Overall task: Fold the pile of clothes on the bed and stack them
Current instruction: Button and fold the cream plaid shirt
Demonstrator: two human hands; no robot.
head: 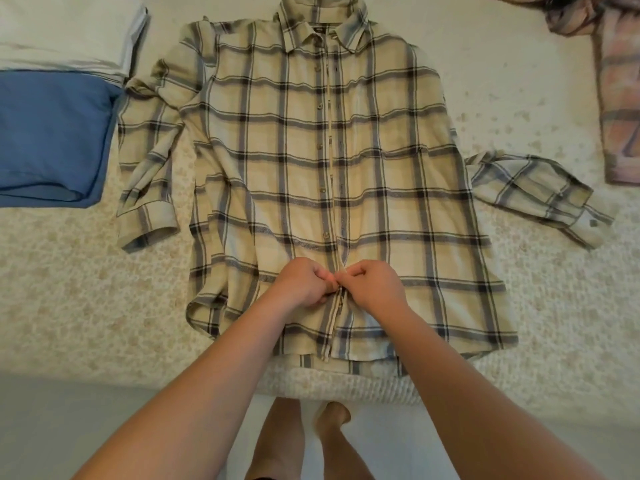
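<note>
Pale, speckled bedding (86, 306) is seen covering a bed, viewed from above by a head-worn camera. Spread flat across it, front side up and collar pointing away, is a beige plaid shirt (277, 161) crossed by dark grey lines. Both bare forearms are extended forward and brought together at the shirt's button placket, low on the garment near the hem. The left hand (303, 284) and the right hand (372, 287) are curled, with fingertips pinched onto the two placket edges where they meet; the knuckles are turned upward and the two hands are nearly touching. Whether a button is held between the fingertips cannot be made out. One sleeve is laid bent along the shirt's left side, while the other is stretched outward to the right. At upper left, a folded white garment (65, 32) is shown lying partly over a folded blue garment (52, 136). At upper right, a pinkish patterned garment (620, 98) is left unfolded. Bare feet (332, 415) are visible at the bed's near edge, on a light floor.
</note>
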